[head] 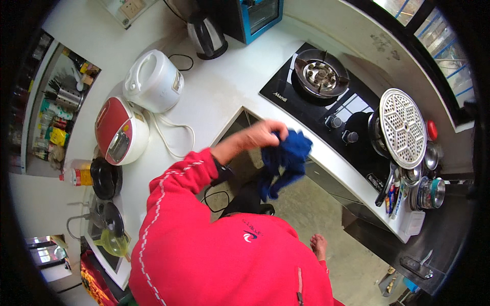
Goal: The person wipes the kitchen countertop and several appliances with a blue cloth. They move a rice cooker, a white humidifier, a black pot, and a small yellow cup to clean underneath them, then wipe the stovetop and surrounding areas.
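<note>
My left hand (pixel 264 134) is closed on a crumpled dark blue cloth (pixel 288 155). The cloth hangs in folds in front of the counter's front edge, near the gas hob (pixel 329 111). Down by my side, at the edge of the red jacket (pixel 229 260), is my right hand (pixel 318 244). Its fingers look loosely curled and no object shows in it. The hob's two knobs (pixel 335 122) lie just beyond the cloth. A round perforated steel steamer plate (pixel 404 128) leans over the hob's right burner.
On the white counter (pixel 226 84) stand a white rice cooker (pixel 153 80), a red-and-white cooker (pixel 121 130), an electric kettle (pixel 206 36) and a blue-framed oven (pixel 262 19). Steel bowls (pixel 417 197) and toothpaste tubes (pixel 396 199) sit at the right end. Cords cross the counter.
</note>
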Motion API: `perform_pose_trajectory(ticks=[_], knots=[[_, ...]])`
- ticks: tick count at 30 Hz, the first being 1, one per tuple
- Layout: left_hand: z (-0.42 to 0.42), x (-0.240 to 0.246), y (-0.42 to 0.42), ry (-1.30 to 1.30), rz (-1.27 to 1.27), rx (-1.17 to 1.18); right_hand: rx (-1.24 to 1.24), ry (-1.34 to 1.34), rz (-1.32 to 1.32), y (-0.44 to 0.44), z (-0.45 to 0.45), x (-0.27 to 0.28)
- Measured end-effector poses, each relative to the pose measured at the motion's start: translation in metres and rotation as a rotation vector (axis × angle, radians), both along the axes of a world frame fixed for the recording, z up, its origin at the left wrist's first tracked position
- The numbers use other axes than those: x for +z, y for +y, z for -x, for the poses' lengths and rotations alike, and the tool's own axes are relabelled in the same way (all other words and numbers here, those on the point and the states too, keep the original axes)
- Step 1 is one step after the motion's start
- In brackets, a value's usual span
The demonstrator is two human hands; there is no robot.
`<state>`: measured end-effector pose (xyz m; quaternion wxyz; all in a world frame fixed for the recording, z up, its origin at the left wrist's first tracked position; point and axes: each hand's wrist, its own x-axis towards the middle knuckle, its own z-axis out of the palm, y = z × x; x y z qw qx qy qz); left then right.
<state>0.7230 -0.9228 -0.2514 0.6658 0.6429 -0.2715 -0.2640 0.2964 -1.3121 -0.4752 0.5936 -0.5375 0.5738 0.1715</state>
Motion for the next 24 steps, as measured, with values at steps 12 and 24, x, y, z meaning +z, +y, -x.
perform_pose_trajectory(ticks=[12, 24], knots=[[-0.266, -0.063, 0.152, -0.354, -0.888, 0.587, -0.093, 0.049, 0.036, 0.000, -0.007, -0.022], [-0.290, -0.089, 0.045, -0.690, -1.065, 0.629, -0.105, 0.036, 0.068, 0.066, -0.050, 0.013]])
